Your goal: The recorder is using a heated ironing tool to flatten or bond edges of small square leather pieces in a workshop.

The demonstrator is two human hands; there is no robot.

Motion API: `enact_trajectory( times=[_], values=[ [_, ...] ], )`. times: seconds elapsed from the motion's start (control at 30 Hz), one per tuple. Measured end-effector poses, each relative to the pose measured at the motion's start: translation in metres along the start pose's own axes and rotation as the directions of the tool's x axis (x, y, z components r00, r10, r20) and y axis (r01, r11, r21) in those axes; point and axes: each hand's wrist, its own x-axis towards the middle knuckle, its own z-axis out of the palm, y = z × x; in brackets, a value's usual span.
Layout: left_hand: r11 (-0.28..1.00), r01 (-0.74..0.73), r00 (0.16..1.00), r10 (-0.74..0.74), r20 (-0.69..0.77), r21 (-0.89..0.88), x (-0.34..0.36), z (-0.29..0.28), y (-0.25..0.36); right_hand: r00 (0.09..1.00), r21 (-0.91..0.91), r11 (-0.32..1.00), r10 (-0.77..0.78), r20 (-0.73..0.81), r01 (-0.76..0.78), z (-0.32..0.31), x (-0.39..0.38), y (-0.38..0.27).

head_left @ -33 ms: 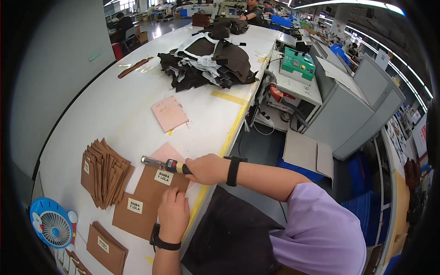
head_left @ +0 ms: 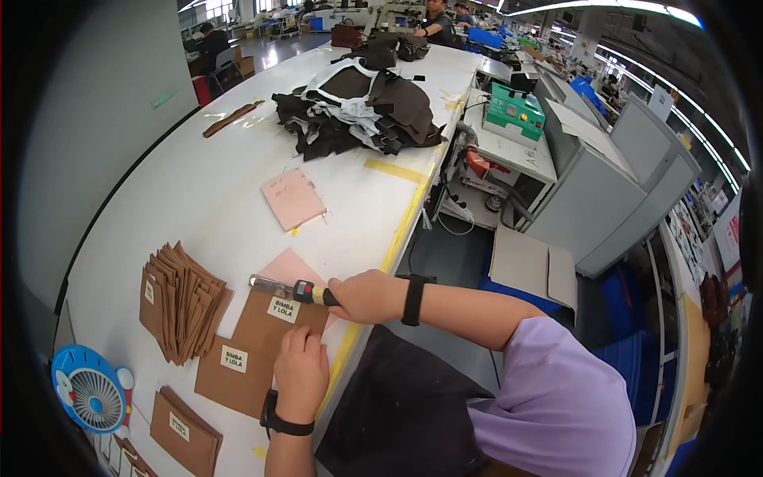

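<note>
Over brown panel (head_left: 256,324), tool (head_left: 304,292) in right hand (head_left: 369,296) shifted rightward.

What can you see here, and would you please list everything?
Table: one, white, centre
Handheld tool: one, black and yellow, at upper panel
Brown panels: two visible, brown, front
Brown stacks: at least two, brown, left
Fan: one, blue and white, lower left
Pink pieces: two, pink, centre
Fabric heap: one, black, brown and white, far table
Strip: one, brown, upper left
Device: one, green, side bench
Blue bins: several, blue, right
People: several, dark clothes, background
Wristbands: two, black, wrists
Left fingers: one hand, bare, on panels
Right fingers: one hand, bare, round tool
</note>
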Motion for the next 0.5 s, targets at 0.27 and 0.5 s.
enact_trajectory(
  times=[0.27,0.5],
  values=[
    [1.0,-0.004,0.999,0.004,-0.034,-0.011,0.004,0.0,0.005,0.99,0.031,0.994,-0.097,-0.105,0.101,0.017,0.036,0.012],
    [1.0,0.017,0.999,-0.018,-0.047,-0.025,0.0,0.003,0.001,0.997,0.025,0.998,-0.047,-0.069,0.049,0.019,-0.001,0.014]
  ],
)
